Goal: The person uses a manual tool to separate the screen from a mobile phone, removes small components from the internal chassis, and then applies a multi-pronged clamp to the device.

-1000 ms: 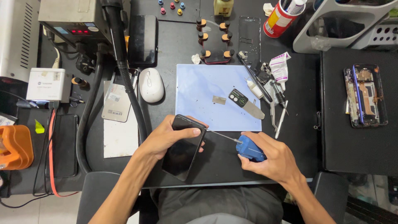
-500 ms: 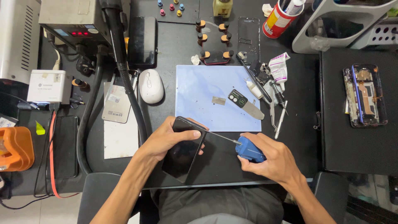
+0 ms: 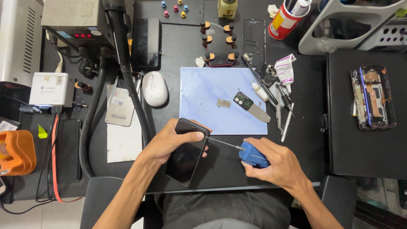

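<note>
My left hand point(image 3: 171, 142) grips a black smartphone point(image 3: 186, 159), dark screen up, at the near edge of the black workbench. My thumb lies across the phone's top end. My right hand point(image 3: 275, 163) holds a blue-handled screwdriver point(image 3: 251, 155). Its thin metal shaft points left and its tip meets the phone's upper right edge. Both hands sit just below the light blue work mat point(image 3: 203, 89).
On the mat lie a small metal plate point(image 3: 223, 103) and a black-and-silver pry tool point(image 3: 250, 106). Tweezers and tools point(image 3: 282, 108) lie to its right, a white mouse point(image 3: 155, 87) to its left. An opened phone point(image 3: 373, 97) rests far right. A thick black hose point(image 3: 133, 91) curves down the left.
</note>
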